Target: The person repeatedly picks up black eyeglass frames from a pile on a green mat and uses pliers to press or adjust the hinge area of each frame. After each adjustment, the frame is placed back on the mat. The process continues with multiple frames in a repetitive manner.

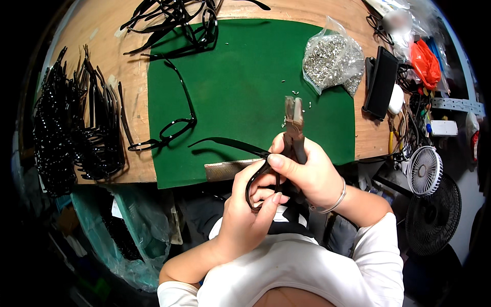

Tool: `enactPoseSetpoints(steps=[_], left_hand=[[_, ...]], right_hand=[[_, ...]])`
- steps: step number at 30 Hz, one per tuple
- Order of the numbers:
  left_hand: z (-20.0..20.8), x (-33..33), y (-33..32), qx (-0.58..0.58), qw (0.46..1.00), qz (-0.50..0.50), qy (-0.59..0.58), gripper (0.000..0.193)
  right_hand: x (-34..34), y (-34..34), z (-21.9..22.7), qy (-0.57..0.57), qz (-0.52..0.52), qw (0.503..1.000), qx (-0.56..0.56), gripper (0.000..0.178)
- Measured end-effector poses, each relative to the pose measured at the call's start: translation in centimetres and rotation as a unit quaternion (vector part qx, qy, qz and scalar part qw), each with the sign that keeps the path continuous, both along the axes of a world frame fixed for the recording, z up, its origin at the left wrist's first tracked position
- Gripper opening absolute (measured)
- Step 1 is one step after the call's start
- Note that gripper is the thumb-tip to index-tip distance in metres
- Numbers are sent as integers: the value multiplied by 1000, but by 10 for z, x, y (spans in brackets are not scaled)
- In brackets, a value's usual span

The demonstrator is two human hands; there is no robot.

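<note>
Close to the near edge of the green mat [245, 77], my left hand [239, 217] is closed round the rim of a black eyeglass frame [230, 143]. One temple arm of it sticks out to the left over the mat. My right hand [319, 176] grips a pair of worn metal pliers [294, 125], jaws pointing away from me. Its thumb and forefinger also meet the eyeglass frame near the hinge. Tiny silver pieces [295, 93] lie around the plier jaws. Another black eyeglass frame [190, 107] rests at the mat's left edge.
A clear bag of small metal parts [327, 60] sits at the mat's far right. Stacked black frames [82, 123] fill the left; more frames [189, 25] lie tangled at the back. A black phone [381, 82], cables and a white fan [425, 170] are at right.
</note>
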State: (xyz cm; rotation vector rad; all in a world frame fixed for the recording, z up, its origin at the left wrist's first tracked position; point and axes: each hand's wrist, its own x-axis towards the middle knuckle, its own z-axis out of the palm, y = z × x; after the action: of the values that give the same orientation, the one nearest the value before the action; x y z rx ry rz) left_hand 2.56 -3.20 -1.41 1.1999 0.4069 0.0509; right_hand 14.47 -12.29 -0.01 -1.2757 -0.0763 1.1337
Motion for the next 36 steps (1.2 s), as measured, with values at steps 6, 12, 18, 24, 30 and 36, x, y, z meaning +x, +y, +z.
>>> enactPoseSetpoints(steps=[6,12,18,24,30,36], left_hand=[[20,0,22,-198,978,-54,34,52],[31,-14,42,-212,971,-89,72,47],[36,-13,45,-229,966,-79,91,45],[34,-16,44,-207,965,-128,97,42],[35,-12,35,-196,969,-108,108,43],[38,-5,36,-208,965,-115,111,44]], right_hand=[[10,0,13,89,51,995,8,20],[31,-23,28,-183,270,945,-34,27],[36,-24,33,-183,460,867,-59,36],[41,-11,45,-223,496,832,-110,27],[23,-20,32,-408,422,792,-170,20],[57,-19,40,-298,485,815,-109,42]])
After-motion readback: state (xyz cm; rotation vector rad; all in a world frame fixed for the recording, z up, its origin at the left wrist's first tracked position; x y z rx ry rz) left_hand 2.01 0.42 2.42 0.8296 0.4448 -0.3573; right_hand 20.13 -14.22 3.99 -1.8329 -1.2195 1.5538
